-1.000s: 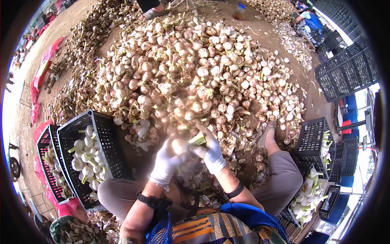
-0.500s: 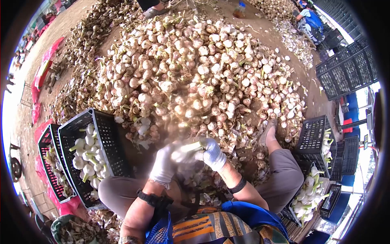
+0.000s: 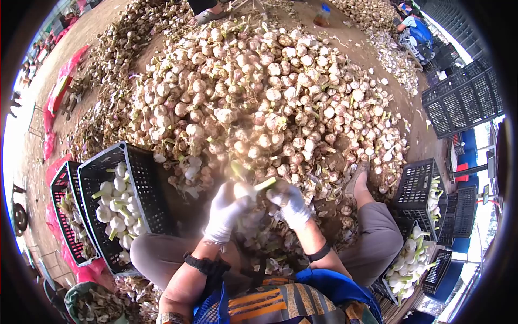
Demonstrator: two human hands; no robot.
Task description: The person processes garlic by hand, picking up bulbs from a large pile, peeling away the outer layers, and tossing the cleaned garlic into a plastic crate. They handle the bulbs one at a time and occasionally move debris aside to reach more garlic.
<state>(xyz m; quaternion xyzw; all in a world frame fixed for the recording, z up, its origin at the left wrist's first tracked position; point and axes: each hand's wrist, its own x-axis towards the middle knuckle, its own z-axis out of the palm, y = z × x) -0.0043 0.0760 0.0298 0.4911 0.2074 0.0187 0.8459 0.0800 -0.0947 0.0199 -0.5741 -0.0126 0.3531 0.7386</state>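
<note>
A peeled white garlic bulb [image 3: 245,190] with a green stem stub pointing right is gripped in my left hand [image 3: 226,211], which wears a white glove. Just right of the stem, my right hand [image 3: 288,202], gloved too, has its fingers bent; whether anything is between them is not clear. A blurred piece of pale green skin [image 3: 238,169] hangs above the bulb. Beyond both hands spreads a large heap of unpeeled garlic [image 3: 232,97]. Loose peelings [image 3: 270,237] lie below, between my legs.
Black crates with white garlic stand at the left [image 3: 141,183] and right [image 3: 414,181]. A green sack [image 3: 81,299] is at the lower left. Stacked crates [image 3: 463,97] rise at the right. One person [image 3: 416,33] sits at the upper right; another person's foot [image 3: 210,15] shows at the top.
My hands have moved apart, the right one away from the bulb and slightly right and down. A piece of skin now shows above the bulb.
</note>
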